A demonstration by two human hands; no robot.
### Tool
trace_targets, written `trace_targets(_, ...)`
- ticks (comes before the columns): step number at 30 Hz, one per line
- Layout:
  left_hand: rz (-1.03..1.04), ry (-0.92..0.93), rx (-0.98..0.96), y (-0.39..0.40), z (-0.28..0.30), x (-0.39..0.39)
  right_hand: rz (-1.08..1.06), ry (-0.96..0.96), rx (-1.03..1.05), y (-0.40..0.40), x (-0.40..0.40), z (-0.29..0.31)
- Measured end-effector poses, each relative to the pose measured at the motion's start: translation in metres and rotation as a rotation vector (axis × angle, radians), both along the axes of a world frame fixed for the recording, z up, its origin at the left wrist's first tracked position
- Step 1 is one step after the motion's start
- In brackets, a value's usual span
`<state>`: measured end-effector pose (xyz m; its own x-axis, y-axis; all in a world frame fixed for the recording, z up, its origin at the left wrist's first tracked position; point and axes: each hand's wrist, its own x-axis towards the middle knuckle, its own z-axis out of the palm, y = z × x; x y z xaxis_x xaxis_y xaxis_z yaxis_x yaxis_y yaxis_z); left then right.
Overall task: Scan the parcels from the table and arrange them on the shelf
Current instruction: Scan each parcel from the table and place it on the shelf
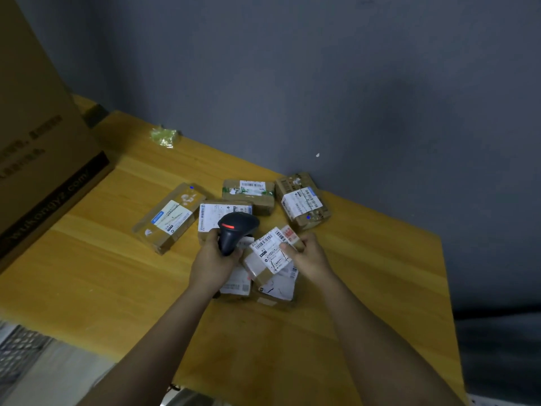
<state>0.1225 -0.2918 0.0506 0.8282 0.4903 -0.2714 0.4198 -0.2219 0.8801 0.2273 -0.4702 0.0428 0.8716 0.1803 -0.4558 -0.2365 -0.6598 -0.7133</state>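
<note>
Scanner meets parcel at frame centre.
Left hand grips the scanner; right hand pinches a small taped parcel by its edge above the table. It looks light and stiff.

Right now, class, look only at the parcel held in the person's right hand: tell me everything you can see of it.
The held parcel is a small brown cardboard box sealed with clear tape. A white shipping label with barcodes and printed digits covers its top, with a small red-printed sticker at the far end. It is tilted, lifted above other parcels lying on the wooden table. The right hand grips its right end; the handheld barcode scanner in the left hand sits close beside it.
</note>
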Motion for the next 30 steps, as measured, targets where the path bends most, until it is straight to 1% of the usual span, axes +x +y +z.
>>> trace_targets(3,-0.040,0.009,-0.003,-0.005,0.002,0.002,-0.167,-0.038,0.077,-0.015,-0.010,0.000)
trace_targets(5,-0.064,0.000,-0.013,-0.010,0.005,0.004,-0.300,0.004,0.163,-0.023,-0.010,0.007)
trace_targets(6,-0.076,-0.006,-0.017,-0.012,0.008,0.004,-0.357,0.056,0.223,-0.027,-0.009,0.010)
trace_targets(8,-0.099,-0.027,-0.023,-0.015,0.014,0.005,-0.387,0.168,0.278,-0.037,-0.008,0.021)
trace_targets(10,-0.130,-0.044,-0.016,-0.017,0.023,0.007,-0.335,0.228,0.241,-0.047,-0.010,0.032)
trace_targets(12,-0.174,-0.062,0.003,-0.019,0.033,0.009,-0.359,0.209,0.273,-0.060,-0.013,0.038)
trace_targets(15,-0.233,-0.090,0.043,-0.023,0.049,0.012,-0.505,0.080,0.403,-0.077,-0.016,0.041)
trace_targets(17,-0.281,-0.110,0.077,-0.028,0.062,0.015,-0.600,0.027,0.439,-0.084,-0.017,0.047)
trace_targets(21,-0.350,-0.154,0.113,-0.041,0.085,0.024,-0.738,0.024,0.503,-0.092,-0.015,0.055)
trace_targets(24,-0.384,-0.182,0.106,-0.051,0.095,0.029,-0.759,0.032,0.536,-0.092,-0.013,0.065)
trace_targets(30,-0.481,-0.188,0.140,-0.068,0.102,0.031,-0.727,0.020,0.465,-0.096,-0.009,0.078)
